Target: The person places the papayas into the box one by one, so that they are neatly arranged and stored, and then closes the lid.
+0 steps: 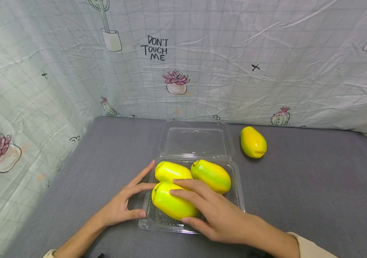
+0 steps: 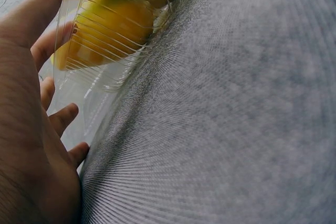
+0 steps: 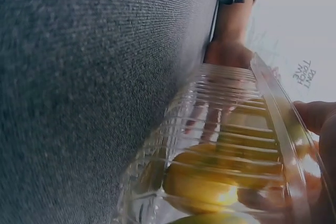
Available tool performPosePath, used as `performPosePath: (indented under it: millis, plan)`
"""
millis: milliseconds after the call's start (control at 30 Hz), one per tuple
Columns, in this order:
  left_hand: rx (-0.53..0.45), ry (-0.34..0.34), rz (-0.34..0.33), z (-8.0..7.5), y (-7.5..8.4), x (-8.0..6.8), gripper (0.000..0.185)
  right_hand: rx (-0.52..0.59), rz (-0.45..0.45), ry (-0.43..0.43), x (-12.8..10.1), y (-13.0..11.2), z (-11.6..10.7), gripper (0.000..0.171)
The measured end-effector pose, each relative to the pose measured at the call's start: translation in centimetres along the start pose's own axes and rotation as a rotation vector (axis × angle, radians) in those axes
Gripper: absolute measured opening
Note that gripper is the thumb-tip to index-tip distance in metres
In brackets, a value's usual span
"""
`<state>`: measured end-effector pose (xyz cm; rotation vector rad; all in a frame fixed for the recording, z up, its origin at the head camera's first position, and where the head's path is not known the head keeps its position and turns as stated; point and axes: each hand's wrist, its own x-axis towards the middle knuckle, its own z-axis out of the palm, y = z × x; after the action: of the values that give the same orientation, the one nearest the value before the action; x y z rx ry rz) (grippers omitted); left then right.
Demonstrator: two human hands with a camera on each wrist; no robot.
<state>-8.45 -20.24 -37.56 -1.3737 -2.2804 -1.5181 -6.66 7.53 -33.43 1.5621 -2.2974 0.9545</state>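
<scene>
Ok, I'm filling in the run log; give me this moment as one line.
left hand: steadies clear tray | right hand: grips front mango | tray: three mangoes | fourth mango: on table

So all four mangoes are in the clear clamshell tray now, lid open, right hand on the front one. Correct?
Not quite: only three mangoes are in the clear clamshell tray. The fourth mango lies on the grey table, right of the open lid, as the head view shows. The right hand does rest on the front mango.
</scene>
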Motion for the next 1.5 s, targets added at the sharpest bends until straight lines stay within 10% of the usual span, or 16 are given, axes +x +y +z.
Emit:
performPosePath:
  millis: [1500]
  plan:
    - [-0.035, -0.016, -0.057, -0.1, 0.6, 0.3, 0.056, -0.029, 0.073, -0.126, 0.2, 0.6, 1.6, 0.06]
